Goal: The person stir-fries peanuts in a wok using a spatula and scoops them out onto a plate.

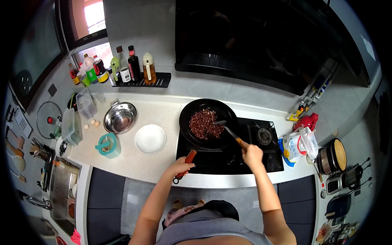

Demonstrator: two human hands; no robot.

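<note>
A black wok [228, 116] sits on the left part of the black gas stove [232, 163]. Small reddish-brown pieces that look like peanuts [204, 122] cover its bottom. My left hand [179, 166] is closed around the wok's reddish-brown handle [190, 156], below the pan. In my right hand [252, 155], the fingers are wrapped round the wooden handle of a spatula [231, 132]. Its metal head lies among the peanuts on their right side. A white bowl [150, 139] stands on the counter to the left of the wok.
Left on the counter are a metal basin [119, 117], a teal container [109, 148], several eggs [94, 122] and clear plastic boxes [72, 126]. Sauce bottles [134, 65] line a wall shelf. Right of the stove stand a white-blue bag [295, 146] and a lidded pot [326, 159]. A dark range hood [245, 45] overhangs the back.
</note>
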